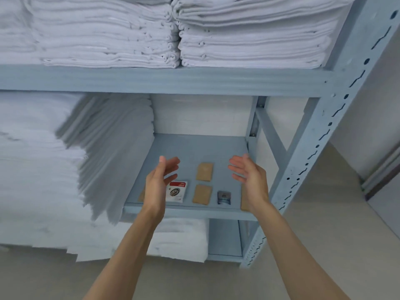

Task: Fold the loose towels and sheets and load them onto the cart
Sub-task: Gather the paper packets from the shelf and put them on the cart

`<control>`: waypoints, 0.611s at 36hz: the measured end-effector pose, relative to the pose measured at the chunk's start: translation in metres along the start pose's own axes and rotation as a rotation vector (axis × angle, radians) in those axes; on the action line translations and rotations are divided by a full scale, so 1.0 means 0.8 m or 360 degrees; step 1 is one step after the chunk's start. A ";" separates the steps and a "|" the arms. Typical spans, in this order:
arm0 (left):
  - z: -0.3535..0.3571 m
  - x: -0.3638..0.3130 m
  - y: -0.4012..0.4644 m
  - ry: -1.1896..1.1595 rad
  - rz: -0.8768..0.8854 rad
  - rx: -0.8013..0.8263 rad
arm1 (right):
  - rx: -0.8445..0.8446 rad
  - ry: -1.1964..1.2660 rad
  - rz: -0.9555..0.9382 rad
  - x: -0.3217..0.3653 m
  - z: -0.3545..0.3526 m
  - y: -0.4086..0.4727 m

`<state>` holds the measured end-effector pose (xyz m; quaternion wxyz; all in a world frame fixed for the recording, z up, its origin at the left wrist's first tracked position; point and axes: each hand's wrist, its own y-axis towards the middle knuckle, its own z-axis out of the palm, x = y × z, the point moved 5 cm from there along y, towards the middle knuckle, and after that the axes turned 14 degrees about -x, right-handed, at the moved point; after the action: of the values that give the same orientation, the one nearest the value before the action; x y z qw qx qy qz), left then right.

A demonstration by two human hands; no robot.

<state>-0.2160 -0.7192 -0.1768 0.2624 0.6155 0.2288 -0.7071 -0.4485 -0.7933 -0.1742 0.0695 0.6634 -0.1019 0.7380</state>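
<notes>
Folded white towels (249, 37) lie in two stacks on the upper shelf of a blue-grey metal rack (164, 80). A tall pile of folded white sheets (65, 152) fills the left of the middle shelf and overhangs its edge. More white towels (179, 239) sit on the shelf below. My left hand (159, 182) and my right hand (251, 177) are raised in front of the middle shelf, palms facing each other, fingers straight, holding nothing. No cart is in view.
Small packets lie on the middle shelf board (194, 146): a red-and-white sachet (177, 191), two tan packets (204, 172), a dark sachet (224, 197). The rack's perforated upright (307, 159) slants on the right. Beige floor (324, 245) lies below.
</notes>
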 end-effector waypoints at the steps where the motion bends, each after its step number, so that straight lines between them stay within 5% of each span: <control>1: -0.003 -0.007 -0.006 -0.0015 0.0038 0.0000 | 0.0010 0.0009 0.0014 0.001 -0.002 -0.006; 22: -0.034 -0.021 -0.011 -0.0144 0.0121 -0.0041 | -0.0033 -0.0043 0.0066 0.005 -0.006 -0.045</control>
<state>-0.1998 -0.6936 -0.1641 0.3071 0.5877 0.2022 -0.7207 -0.4454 -0.7576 -0.1686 0.0596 0.6704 -0.1242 0.7291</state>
